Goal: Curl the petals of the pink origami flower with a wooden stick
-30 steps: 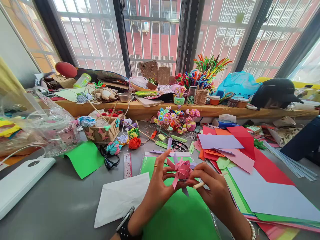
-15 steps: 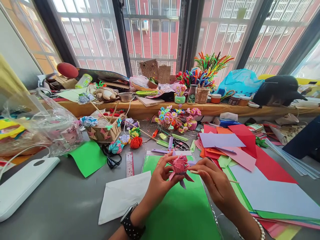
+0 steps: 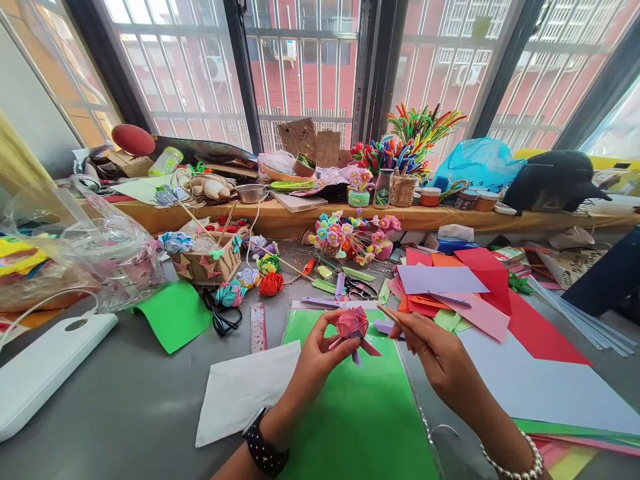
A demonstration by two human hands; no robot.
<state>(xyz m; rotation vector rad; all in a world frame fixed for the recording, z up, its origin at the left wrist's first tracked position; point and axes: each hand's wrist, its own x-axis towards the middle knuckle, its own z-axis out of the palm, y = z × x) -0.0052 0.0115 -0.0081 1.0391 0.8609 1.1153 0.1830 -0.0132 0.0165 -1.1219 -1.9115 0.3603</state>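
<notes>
A pink folded paper flower (image 3: 353,325) with lilac points is held up in my left hand (image 3: 316,357), fingers pinching it from below. My right hand (image 3: 434,353) is just to its right and grips a thin wooden stick (image 3: 389,313), whose tip points up and left toward the flower. Both hands hover over a green sheet (image 3: 357,413) on the grey table (image 3: 125,407). A black watch is on my left wrist and a bead bracelet on my right.
A white paper (image 3: 245,390) lies left of the green sheet, a ruler (image 3: 259,327) and black glasses (image 3: 220,319) beyond it. Coloured paper sheets (image 3: 470,293) spread at right. Scissors (image 3: 361,289), paper flowers (image 3: 350,237), a small basket (image 3: 207,260) and a white device (image 3: 45,370) stand around.
My left hand has turned the flower and lifted it slightly. My right hand has come off the flower and swung the stick so its tip now points up toward the flower.
</notes>
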